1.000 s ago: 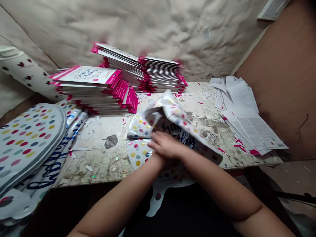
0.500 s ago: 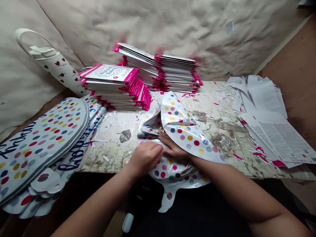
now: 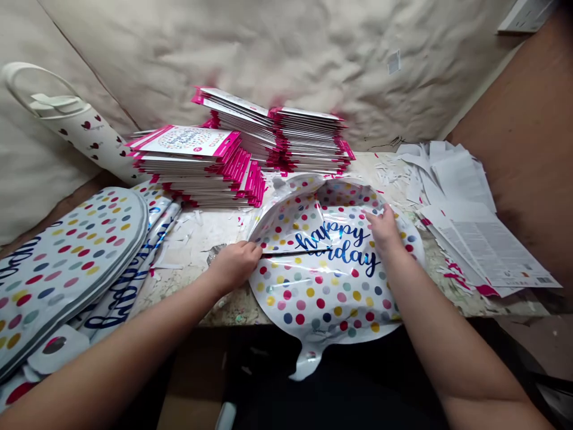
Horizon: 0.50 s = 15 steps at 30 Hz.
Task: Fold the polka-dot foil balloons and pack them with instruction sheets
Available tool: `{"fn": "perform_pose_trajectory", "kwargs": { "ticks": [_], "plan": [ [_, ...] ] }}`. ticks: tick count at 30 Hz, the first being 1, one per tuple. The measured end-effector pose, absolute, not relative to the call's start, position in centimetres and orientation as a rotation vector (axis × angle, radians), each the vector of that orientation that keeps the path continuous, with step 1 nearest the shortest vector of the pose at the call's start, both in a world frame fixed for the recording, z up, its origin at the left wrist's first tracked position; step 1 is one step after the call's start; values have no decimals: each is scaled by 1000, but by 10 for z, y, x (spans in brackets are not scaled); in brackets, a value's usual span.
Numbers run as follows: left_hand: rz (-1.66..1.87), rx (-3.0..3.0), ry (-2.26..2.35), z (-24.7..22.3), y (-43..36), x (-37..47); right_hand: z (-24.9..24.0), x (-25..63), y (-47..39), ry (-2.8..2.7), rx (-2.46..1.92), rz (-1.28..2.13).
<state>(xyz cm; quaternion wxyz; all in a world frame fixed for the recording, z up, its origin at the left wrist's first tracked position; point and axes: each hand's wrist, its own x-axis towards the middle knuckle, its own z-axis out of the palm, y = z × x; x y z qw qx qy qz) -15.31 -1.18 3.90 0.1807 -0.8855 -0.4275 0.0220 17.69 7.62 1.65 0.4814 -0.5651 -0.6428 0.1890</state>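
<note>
A flat foil balloon [image 3: 308, 289], white with coloured dots and blue "happy birthday" lettering, lies on the worktable in front of me. Its tail hangs over the front edge, and a fold runs across its middle, hiding part of the lettering. My left hand [image 3: 237, 261] is closed on the balloon's left edge at that fold. On the balloon's right part rests my right hand [image 3: 385, 230], thumb and forefinger apart; its other fingers are partly hidden. More dotted foil balloons [image 3: 85, 251] lie stacked at the left, under my left forearm.
Stacks of pink-edged packets [image 3: 192, 155] stand behind the balloon, with more packets [image 3: 311, 140] against the papered wall. A white bottle [image 3: 89, 134] with hearts leans at the back left. Loose printed sheets [image 3: 483, 245] and paper scraps cover the right of the worktable [image 3: 188, 298].
The balloon has been unfolded and spread wider, so its lettering shows. My left hand moved left to its edge; my right hand came out from under the flap, moving right and up.
</note>
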Motion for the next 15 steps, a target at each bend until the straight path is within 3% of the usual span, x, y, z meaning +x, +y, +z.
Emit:
{"fn": "perform_pose_trajectory", "kwargs": {
  "ticks": [3,8,12,15],
  "plan": [
    [-110,-2421,-1192,51,-15,-138,36,171,61,-1624,-1391,325],
    [-279,-2435,-1048,77,-26,-100,46,118,11,-2470,-989,181],
    [-521,-2527,-812,67,-48,-77,18,105,-1,-2426,-1056,99],
    [-410,-2784,-741,42,-60,-65,0,112,4,-2342,-1050,85]
  ]
}}
